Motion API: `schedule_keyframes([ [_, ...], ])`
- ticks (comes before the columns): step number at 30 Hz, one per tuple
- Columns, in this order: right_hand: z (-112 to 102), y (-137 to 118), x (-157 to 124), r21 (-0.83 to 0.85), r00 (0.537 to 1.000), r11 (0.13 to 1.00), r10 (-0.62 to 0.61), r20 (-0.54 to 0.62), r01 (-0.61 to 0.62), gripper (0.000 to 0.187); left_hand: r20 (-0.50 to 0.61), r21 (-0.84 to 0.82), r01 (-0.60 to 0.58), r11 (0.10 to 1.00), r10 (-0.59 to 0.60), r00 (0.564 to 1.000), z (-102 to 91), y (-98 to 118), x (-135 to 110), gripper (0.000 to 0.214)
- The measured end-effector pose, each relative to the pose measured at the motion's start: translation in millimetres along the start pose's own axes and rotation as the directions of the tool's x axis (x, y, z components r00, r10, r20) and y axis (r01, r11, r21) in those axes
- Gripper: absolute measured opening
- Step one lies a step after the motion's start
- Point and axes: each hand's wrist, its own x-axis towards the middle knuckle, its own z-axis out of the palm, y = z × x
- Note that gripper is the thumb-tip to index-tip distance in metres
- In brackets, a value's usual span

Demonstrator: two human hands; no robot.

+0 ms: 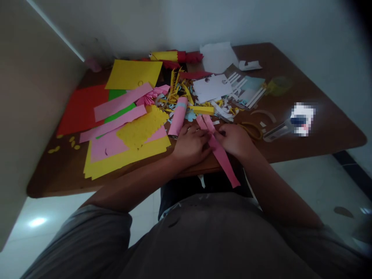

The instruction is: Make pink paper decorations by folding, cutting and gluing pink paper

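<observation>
A long strip of pink paper (pixel 223 157) lies between my two hands at the table's front edge, its near end hanging over my lap. My left hand (pixel 192 143) rests on the table with its fingers bent onto the strip's left side. From the right, my right hand (pixel 234 139) pinches the strip, its fingertips partly hidden. Beyond the hands the strip's far end looks split into two pieces. Just past my left hand stands or leans a pink paper roll (pixel 178 118) with a light blue band.
Yellow sheets (pixel 128 168), pink strips (pixel 113 128) and red paper (pixel 84 110) cover the left side. Paper scraps (pixel 203 106) and a white card (pixel 213 88) lie beyond. Scissors (pixel 252 131) with yellow handles are beside my right hand; a tape roll (pixel 279 85) sits farther right.
</observation>
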Motion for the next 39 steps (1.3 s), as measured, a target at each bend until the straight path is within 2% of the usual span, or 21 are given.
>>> schedule_keyframes([
  [6,-1,-5,4,0.007,0.999,1.000,0.007,0.046,-0.007,0.031,0.018,-0.003,0.021,1.000,-0.021,1.000,0.7,-1,0,0.045],
  [15,-4,-6,7,-0.020,0.996,1.000,0.005,0.092,-0.003,0.030,0.019,-0.003,0.020,1.000,-0.020,1.000,-1.6,0,0,0.046],
  [20,-4,-3,5,-0.018,0.998,1.000,0.010,0.056,-0.009,0.036,0.008,-0.006,0.023,1.000,-0.023,1.000,-1.7,0,1,0.047],
  [26,-3,0,-1,0.005,0.999,1.000,-0.001,0.050,0.001,0.038,0.020,-0.027,-0.048,0.998,0.048,0.999,3.5,-4,1,0.038],
  [35,-4,-1,-2,-0.033,0.999,0.999,-0.013,0.050,0.015,0.035,0.002,-0.022,-0.029,0.999,0.029,1.000,2.2,-2,0,0.034],
  [39,-9,0,-8,0.000,0.998,1.000,0.022,0.054,-0.022,0.039,0.000,-0.024,-0.032,0.999,0.032,1.000,2.7,-2,1,0.035],
])
